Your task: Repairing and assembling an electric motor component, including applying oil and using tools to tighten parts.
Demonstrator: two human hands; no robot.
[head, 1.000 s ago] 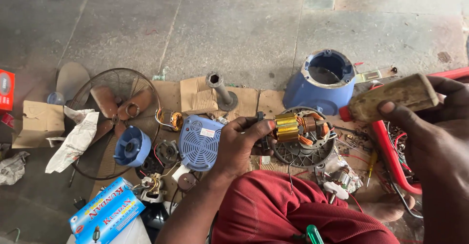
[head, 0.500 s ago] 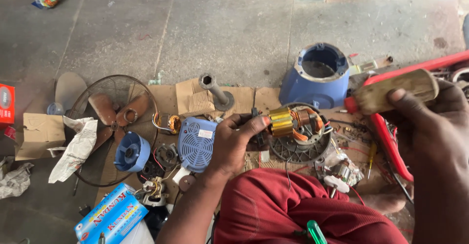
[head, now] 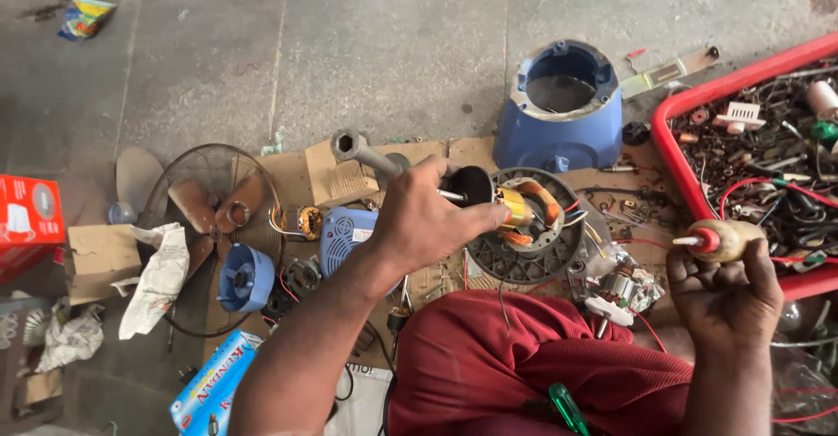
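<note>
Left hand [head: 428,218] pinching motor stator [head: 519,213]; right hand [head: 724,288] gripping wooden-handled tool [head: 720,240]. Blue box [head: 214,388] lower left, red box [head: 30,222] far left.

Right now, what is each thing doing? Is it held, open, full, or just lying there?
Left hand: grip closed on the motor.
Motor: held up, coil bare.
Right hand: grip closed on the tool.
Tool: held, red tip pointing left.
Blue housing: empty, open on top.
Red tray: full of small parts.
Fan guard: lying flat.
Green screwdriver: resting on lap.
</note>
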